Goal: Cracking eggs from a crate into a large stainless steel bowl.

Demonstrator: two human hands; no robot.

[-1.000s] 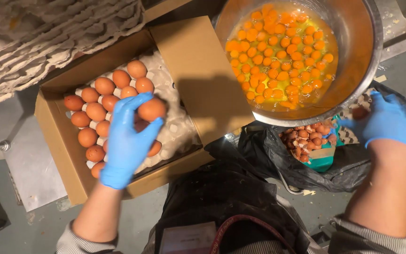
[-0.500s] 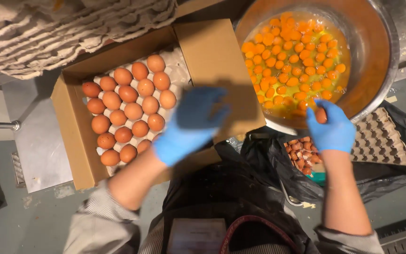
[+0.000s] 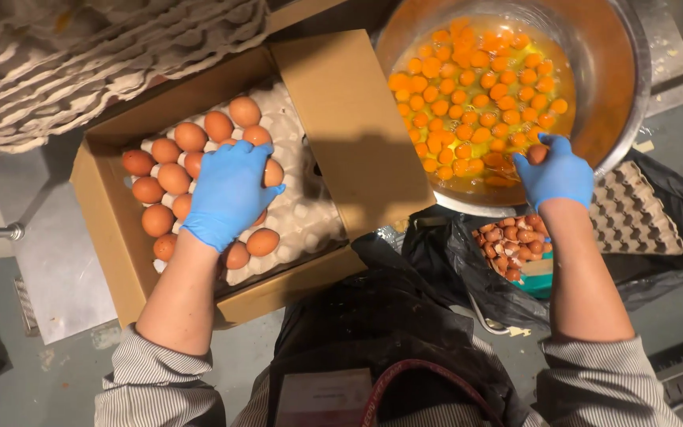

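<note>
At the far left, a stack of grey moulded-pulp egg trays (image 3: pixel 81 63) fills the upper corner, its lower edge overhanging the back wall of the open brown cardboard box (image 3: pixel 104 261). Bare grey floor (image 3: pixel 49 269) shows to the left of the box and below it.

Inside the box, brown eggs (image 3: pixel 174 178) sit in rows on a white tray (image 3: pixel 310 213); the left part of the tray is filled and the right part lies bare. The left hand (image 3: pixel 231 194), in a blue glove, lies palm down over the eggs with its fingers curled around one or more of them; how many it grips cannot be told. Eggs touch the hand on every side, so there is little room about it. The box's right flap (image 3: pixel 349 126) lies open, reaching to the rim of the bowl.

The large round metal bowl (image 3: pixel 618 71) holds many orange yolks (image 3: pixel 468 87) in clear liquid. The right hand (image 3: pixel 555 170), also blue-gloved, is at the bowl's near rim, closed on a brown egg (image 3: pixel 537 153) held just above the yolks.

Below the bowl, a black plastic bag (image 3: pixel 452 261) gapes open with broken brown eggshells (image 3: pixel 511 241) inside. At the far right, a grey pulp tray (image 3: pixel 634 213) rests on the bag, its cups bare.
</note>
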